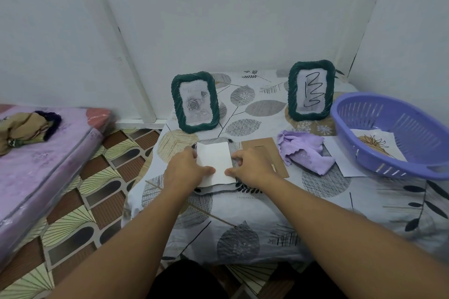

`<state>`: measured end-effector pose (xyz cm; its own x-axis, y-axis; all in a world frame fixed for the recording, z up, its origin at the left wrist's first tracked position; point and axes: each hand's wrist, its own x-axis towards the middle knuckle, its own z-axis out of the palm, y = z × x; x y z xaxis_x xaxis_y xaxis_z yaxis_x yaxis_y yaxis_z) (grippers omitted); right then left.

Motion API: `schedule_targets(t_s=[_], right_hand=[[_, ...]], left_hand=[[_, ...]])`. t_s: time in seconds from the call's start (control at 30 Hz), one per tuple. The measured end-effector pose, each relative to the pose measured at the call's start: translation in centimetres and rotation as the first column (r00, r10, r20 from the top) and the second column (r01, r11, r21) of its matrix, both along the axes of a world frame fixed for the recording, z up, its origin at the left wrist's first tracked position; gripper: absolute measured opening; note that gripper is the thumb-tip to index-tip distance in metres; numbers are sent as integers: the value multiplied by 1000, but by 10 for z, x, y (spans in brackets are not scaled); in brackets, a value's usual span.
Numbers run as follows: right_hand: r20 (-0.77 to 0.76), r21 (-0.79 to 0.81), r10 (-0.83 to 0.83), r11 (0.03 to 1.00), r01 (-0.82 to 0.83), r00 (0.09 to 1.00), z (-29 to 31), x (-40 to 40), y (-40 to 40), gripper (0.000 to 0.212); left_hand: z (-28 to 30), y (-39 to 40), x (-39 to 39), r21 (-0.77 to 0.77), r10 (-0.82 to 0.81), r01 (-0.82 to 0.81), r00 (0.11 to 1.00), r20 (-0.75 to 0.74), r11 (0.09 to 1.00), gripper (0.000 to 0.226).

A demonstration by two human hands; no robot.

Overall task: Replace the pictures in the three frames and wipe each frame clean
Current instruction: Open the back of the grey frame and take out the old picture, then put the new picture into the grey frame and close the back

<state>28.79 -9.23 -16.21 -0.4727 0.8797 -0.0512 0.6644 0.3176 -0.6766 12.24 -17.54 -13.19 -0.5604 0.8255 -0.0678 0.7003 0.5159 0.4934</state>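
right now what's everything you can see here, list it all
standing picture frame: 2, dark green, back of table; left one shows a grey rose print, right one a black squiggle
face-down frame: 1, mostly hidden, under the white sheet
white sheet: 1, on the face-down frame, between the hands
backing board: 1, brown, right of the sheet
cloth: 1, lilac, crumpled, right of the board
basket: 1, purple, right edge of table
printed picture: 1, orange plant on white, in the basket
loose paper: 1, white, partly under the basket
tablecloth: 1, leaf pattern
mattress: 1, pink, left
left hand: on the sheet's left edge
right hand: on its right edge
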Motion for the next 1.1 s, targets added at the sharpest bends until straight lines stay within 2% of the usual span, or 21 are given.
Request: schedule_targets(t_s=[0.17, 0.3, 0.43, 0.47, 0.6, 0.67, 0.8, 0.93, 1.03, 1.1], right_hand=[[-16, -19, 0, 1000, -1, 1000, 0, -1, 1, 33], [-34, -30, -3, 1000, 2, 999, 0, 0, 1, 29], [-7, -43, -21, 999, 20, 1000, 1, 1, 0, 38], [4, -39, -19, 999, 19, 1000, 4, 2, 0, 35], [-43, -72, -72, 995, 69, 996, 12, 4, -3, 60], [-133, -97, -116, 990, 104, 984, 16, 4, -5, 55], [-305, -197, -161, 975, 103, 938, 25, 1, -7, 29], [-437, -295, -258, 946, 134, 862, 30, -1, -5, 23], [-437, -323, -302, 932, 165, 847, 34, 4, -2, 24], [-435, -323, -326, 927, 192, 839, 35, 10, -1, 24]], left_hand=[[-1, 4, 0, 13, 12, -13, 999, 52, 1000, 48], [-6, 7, -3, 70, 44, -53, 991, 126, 996, 19], [-8, 9, -6, 134, 32, -53, 988, 151, 990, 7], [-6, 9, -6, 146, 22, -45, 988, 156, 988, 6], [4, 10, -7, 227, 2, -58, 971, 241, 972, 12], [11, 9, -7, 265, 10, -107, 939, 344, 958, 12], [26, 8, -1, 312, -32, -186, 813, 581, 932, 13], [33, 6, 6, 306, -62, -180, 765, 641, 935, 13], [35, 9, 9, 277, -74, -180, 701, 710, 944, 23], [36, 12, 13, 244, -70, -169, 670, 739, 955, 21]])
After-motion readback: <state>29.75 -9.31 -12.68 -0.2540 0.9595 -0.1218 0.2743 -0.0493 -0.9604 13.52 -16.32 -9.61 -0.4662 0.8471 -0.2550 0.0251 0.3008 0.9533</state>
